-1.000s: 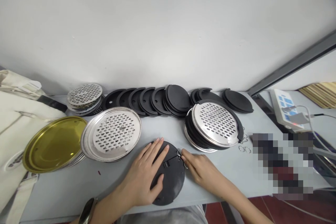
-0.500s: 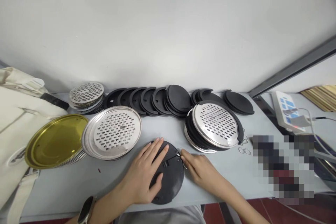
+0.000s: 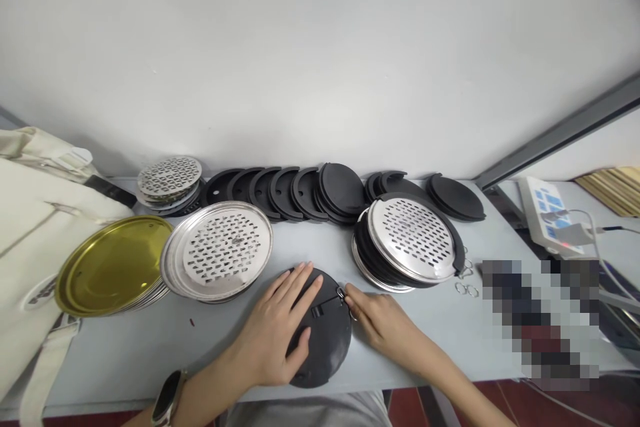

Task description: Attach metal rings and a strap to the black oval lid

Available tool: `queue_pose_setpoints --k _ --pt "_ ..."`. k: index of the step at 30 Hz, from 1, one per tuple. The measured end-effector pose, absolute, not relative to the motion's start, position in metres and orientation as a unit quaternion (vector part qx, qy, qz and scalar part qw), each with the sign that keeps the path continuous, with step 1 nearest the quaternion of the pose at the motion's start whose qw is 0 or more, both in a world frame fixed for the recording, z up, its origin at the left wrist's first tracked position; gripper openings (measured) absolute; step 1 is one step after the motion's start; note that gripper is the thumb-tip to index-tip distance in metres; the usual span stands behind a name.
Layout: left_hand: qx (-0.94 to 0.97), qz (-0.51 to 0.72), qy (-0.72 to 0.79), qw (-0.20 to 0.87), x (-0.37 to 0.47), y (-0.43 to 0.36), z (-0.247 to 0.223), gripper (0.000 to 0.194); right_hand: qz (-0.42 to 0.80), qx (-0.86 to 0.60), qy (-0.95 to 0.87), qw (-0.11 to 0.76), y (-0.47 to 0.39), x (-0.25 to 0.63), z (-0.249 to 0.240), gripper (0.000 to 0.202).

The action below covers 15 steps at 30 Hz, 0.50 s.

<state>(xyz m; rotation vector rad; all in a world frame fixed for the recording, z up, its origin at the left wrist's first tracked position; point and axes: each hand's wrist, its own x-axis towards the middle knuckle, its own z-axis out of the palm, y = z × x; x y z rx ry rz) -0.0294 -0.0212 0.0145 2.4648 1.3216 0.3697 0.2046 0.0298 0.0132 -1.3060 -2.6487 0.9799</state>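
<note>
A round black disc [image 3: 327, 347] lies flat near the table's front edge. My left hand [image 3: 280, 327] rests on its left part, palm down, with fingers spread. At the disc's upper right edge, my right hand [image 3: 380, 320] pinches a small metal ring [image 3: 341, 293]. To the upper right of the disc stands a stack of black discs topped by a perforated metal plate [image 3: 417, 237]. Two loose metal rings [image 3: 467, 289] lie right of that stack. Up and to the left are a perforated silver plate [image 3: 227, 250] and a gold plate [image 3: 117, 263] on a pile.
Black discs [image 3: 343, 190] line the wall. More perforated plates [image 3: 170, 177] are stacked at the back left, beside a cream bag [image 3: 30, 227]. A power strip [image 3: 550, 213] with cables sits at the right, past a metal post [image 3: 555, 137].
The camera view has shifted slightly, moving the plates at the left a little to the right in the picture. Both hands keep the same places on the disc and ring.
</note>
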Motion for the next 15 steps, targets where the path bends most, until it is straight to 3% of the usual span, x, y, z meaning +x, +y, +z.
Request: queue_pose_setpoints --k 15 --pt "0.867 0.121 0.462 0.144 -0.03 -0.0225 0.0125 0.076 0.282 -0.433 -0.856 0.013 0.0244 0.203 0.0094 0.023"
